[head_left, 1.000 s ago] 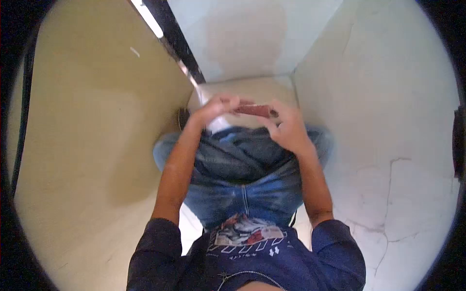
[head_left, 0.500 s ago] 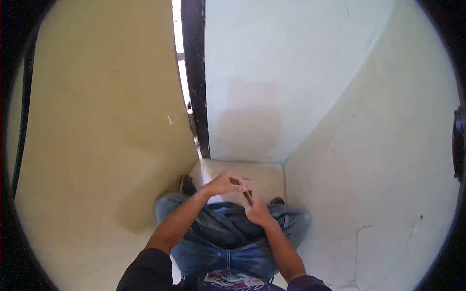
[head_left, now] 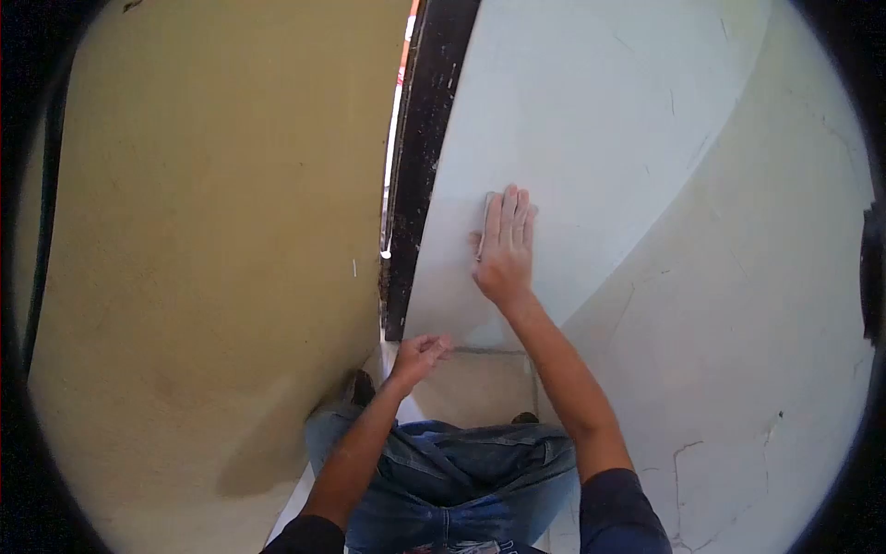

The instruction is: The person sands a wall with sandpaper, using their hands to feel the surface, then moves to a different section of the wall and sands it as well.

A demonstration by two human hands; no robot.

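My right hand (head_left: 506,247) lies against the pale wall (head_left: 591,120), fingers pointing up and pressing a thin, light-coloured sheet (head_left: 487,214) to the wall. Only narrow edges of that sheet show beside the fingers. Lower and to the left, my left hand (head_left: 423,358) hangs in front of the wall's base with its fingers curled together; what they hold, if anything, is too small to tell.
A dark door frame (head_left: 426,157) with a bright gap runs beside the yellowish panel (head_left: 221,203) on the left. A cracked wall (head_left: 720,369) stands on the right. My crossed legs in jeans (head_left: 452,471) are below, near the floor corner.
My hands have come apart. My right hand has moved up onto the wall with the thin sheet, and my left hand has let it go. The view has shifted slightly.
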